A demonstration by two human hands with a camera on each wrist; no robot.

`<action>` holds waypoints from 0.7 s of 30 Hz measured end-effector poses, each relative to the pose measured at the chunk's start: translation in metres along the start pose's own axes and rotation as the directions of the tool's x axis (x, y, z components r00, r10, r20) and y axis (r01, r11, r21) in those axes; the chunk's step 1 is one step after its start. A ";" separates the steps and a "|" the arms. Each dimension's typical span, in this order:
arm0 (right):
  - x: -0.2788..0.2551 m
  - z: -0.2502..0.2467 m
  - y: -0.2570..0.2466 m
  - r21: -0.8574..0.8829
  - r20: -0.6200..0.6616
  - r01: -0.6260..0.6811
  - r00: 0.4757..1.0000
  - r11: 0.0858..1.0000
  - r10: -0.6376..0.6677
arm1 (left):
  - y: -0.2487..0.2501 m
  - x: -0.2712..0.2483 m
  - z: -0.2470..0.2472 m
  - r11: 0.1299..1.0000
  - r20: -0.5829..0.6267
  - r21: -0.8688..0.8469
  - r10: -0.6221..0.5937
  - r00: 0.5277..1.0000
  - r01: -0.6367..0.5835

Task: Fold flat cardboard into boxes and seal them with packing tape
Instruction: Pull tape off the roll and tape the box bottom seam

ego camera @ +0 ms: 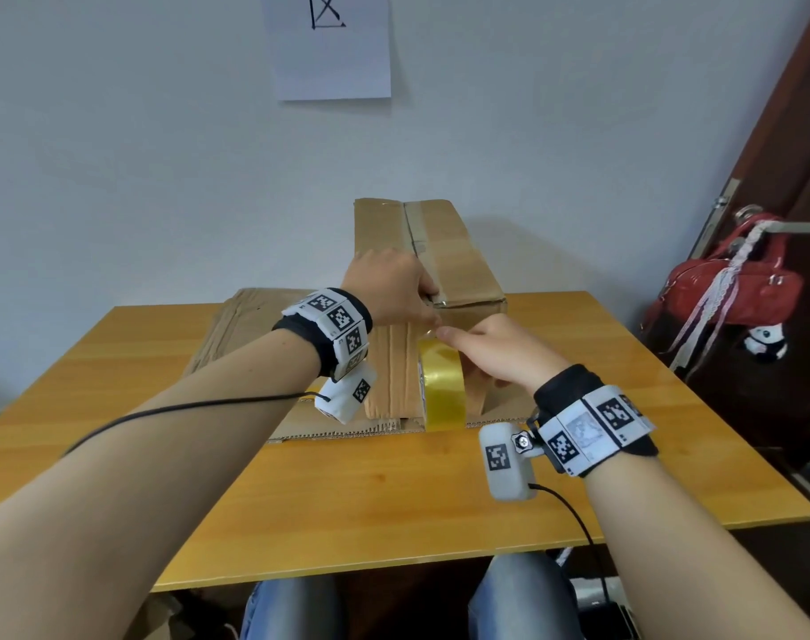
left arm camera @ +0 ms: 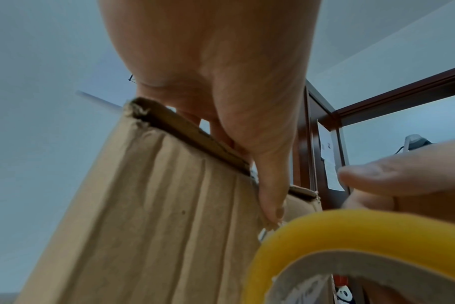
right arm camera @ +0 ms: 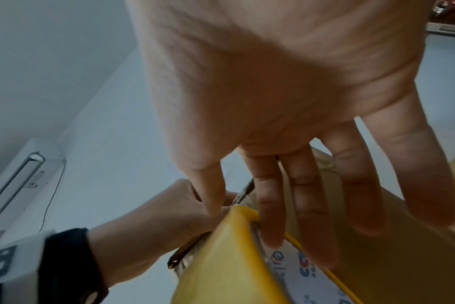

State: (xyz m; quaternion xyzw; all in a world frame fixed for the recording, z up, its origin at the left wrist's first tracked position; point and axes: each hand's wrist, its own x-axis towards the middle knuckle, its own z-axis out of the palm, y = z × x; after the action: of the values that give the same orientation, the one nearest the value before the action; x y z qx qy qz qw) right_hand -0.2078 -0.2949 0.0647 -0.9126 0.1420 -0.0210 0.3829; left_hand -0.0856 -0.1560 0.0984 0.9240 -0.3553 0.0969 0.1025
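A long brown cardboard box (ego camera: 458, 265) stands on the table with grey tape along its top seam. My left hand (ego camera: 394, 288) curls over the box's near top edge; its thumb (left arm camera: 270, 185) lies down the front face (left arm camera: 156, 216) and the fingers are on top. Just below, my right hand (ego camera: 500, 353) holds a yellow tape roll (ego camera: 442, 390) upright against the front face, thumb on the roll's top and fingers along its side (right arm camera: 270, 216). A short shiny strip runs from the roll (right arm camera: 221, 263) up to the left hand (right arm camera: 156, 226).
Flat cardboard (ego camera: 237, 330) lies under and left of the box on the wooden table (ego camera: 347, 501). A red handbag (ego camera: 735, 284) hangs from a door handle on the dark door (ego camera: 800, 131) at right. A paper sheet (ego camera: 331, 48) hangs on the wall.
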 end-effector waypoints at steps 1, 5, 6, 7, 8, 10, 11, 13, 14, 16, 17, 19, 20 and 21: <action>-0.001 0.000 0.000 -0.003 0.000 0.002 1.000 1.000 -0.002 | 0.001 -0.001 0.000 1.000 0.002 -0.001 0.001 1.000 -0.001; -0.003 -0.003 0.011 0.094 -0.036 -0.054 0.998 0.994 0.057 | 0.003 -0.003 -0.001 1.000 0.006 -0.008 -0.005 1.000 0.005; -0.003 -0.004 0.016 0.125 -0.046 -0.076 0.995 0.989 0.083 | 0.003 -0.004 -0.001 1.000 0.003 -0.008 -0.010 1.000 0.010; -0.003 -0.005 0.021 0.146 -0.056 -0.098 0.993 0.984 0.107 | 0.005 -0.006 -0.002 1.000 0.002 -0.006 -0.017 1.000 0.017; -0.003 -0.005 0.026 0.161 -0.061 -0.121 0.989 0.980 0.132 | 0.006 -0.007 -0.003 1.000 0.001 -0.006 -0.023 1.000 0.023; -0.002 -0.005 0.037 0.178 -0.067 -0.158 0.983 0.971 0.172 | 0.010 -0.010 -0.006 0.999 0.000 -0.010 -0.035 0.999 0.035; -0.003 -0.005 0.042 0.177 -0.068 -0.174 0.980 0.969 0.188 | 0.013 -0.011 -0.008 0.999 0.002 -0.016 -0.040 0.999 0.040; -0.002 -0.005 0.052 0.151 -0.070 -0.193 0.976 0.970 0.205 | 0.016 -0.013 -0.012 0.998 0.011 -0.030 -0.051 0.999 0.051; -0.001 -0.005 0.059 0.119 -0.081 -0.199 0.974 0.973 0.209 | 0.018 -0.014 -0.013 0.998 0.018 -0.036 -0.053 0.998 0.054; -0.001 -0.006 0.074 0.011 -0.108 -0.224 0.968 0.974 0.224 | 0.023 -0.013 -0.011 0.998 0.058 -0.042 -0.039 0.998 0.042; 0.000 -0.006 0.082 -0.043 -0.115 -0.243 0.965 0.969 0.237 | 0.027 -0.013 -0.010 0.999 0.086 -0.041 -0.027 0.996 0.030; 0.002 -0.006 0.100 -0.123 -0.110 -0.281 0.957 0.952 0.268 | 0.035 -0.013 -0.008 0.999 0.131 -0.032 -0.017 0.991 0.022; 0.003 -0.007 0.109 -0.143 -0.106 -0.298 0.953 0.944 0.284 | 0.039 -0.013 -0.007 1.000 0.142 -0.015 -0.022 0.990 0.025; 0.005 -0.007 0.119 -0.153 -0.110 -0.323 0.945 0.934 0.309 | 0.044 -0.012 -0.007 0.999 0.149 0.011 -0.032 0.988 0.031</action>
State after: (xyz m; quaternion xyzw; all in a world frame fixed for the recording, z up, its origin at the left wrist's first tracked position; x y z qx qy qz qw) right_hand -0.2329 -0.3808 -0.0143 -0.9052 0.3041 0.0145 0.2964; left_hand -0.1249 -0.1780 0.1069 0.9346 -0.3470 0.0277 0.0731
